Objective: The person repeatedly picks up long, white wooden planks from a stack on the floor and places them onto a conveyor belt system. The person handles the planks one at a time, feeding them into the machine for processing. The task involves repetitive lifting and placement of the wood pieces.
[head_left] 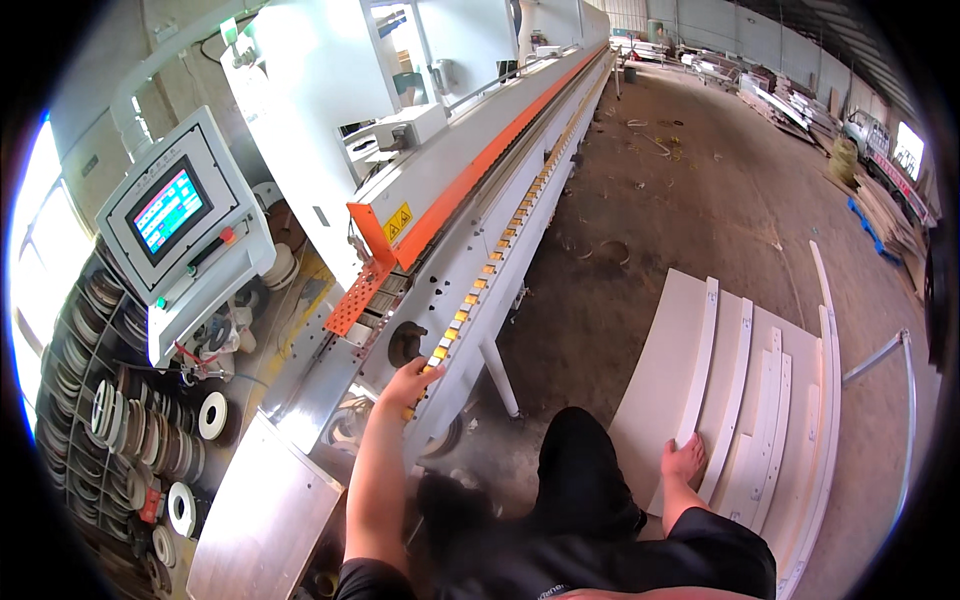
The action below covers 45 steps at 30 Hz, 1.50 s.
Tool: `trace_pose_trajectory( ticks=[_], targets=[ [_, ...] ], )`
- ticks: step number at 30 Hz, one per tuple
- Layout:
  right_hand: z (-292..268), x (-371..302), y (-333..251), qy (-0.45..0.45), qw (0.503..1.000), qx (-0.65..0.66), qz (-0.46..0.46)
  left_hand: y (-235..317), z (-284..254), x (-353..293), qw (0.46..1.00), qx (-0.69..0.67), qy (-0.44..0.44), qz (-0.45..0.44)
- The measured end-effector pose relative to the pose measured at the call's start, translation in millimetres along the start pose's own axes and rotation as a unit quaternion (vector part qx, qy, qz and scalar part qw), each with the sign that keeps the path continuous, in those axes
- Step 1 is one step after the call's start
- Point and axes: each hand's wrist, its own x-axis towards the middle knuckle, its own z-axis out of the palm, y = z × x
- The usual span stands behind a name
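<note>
My left hand [408,385] is at the near end of a rail of yellow rollers [461,316], along the side of a long white and orange edge-banding machine [420,225]. Its fingers curl over the rail; the fingertips are partly hidden. To my right, my right hand [683,458] is closed at the near part of a narrow white strip [703,350]. That strip lies lengthwise on a stack of pale boards [655,345]. Several similar strips, one of them a white strip [735,385], lie beside it with small labels on them.
A control panel [172,212] with a lit screen stands at the left. Below it, a rack [75,370] holds many rolls of edging tape. A metal table [262,510] is at the near left. Beyond the boards rises a metal frame [907,410]. Scraps litter the brown floor [640,190].
</note>
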Motion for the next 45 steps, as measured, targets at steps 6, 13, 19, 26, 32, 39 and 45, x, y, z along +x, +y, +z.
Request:
trace_pose_trajectory(
  ticks=[6,13,19,26,32,39,45],
  targets=[
    [2.9,-13.1,11.2,0.008,0.999,0.017,-0.03,-10.7,12.0,9.3,0.991,-0.12,0.051,-0.014],
    [2.2,-14.5,7.2,-0.009,1.0,0.013,-0.012,-14.5,6.8,7.4,0.99,-0.107,0.087,0.0],
    [-2.9,-18.0,0.2,-0.007,1.0,0.025,-0.007,-10.8,7.4,2.4,0.988,-0.115,0.102,0.014],
    [-2.3,-13.0,3.3,-0.011,1.0,0.021,-0.004,17.1,14.3,-17.2,0.975,-0.203,0.095,0.008],
    [-2.9,-15.2,4.2,-0.004,1.0,0.015,0.003,39.5,12.4,-29.8,0.978,-0.197,0.071,-0.017],
    [-3.5,-12.8,-0.8,-0.031,0.999,0.013,0.008,12.9,10.1,-18.1,0.976,-0.197,0.087,0.031],
    [-0.8,-13.7,4.4,-0.01,1.0,0.011,-0.001,19.1,10.8,-14.3,0.977,-0.203,0.062,-0.016]
  ],
)
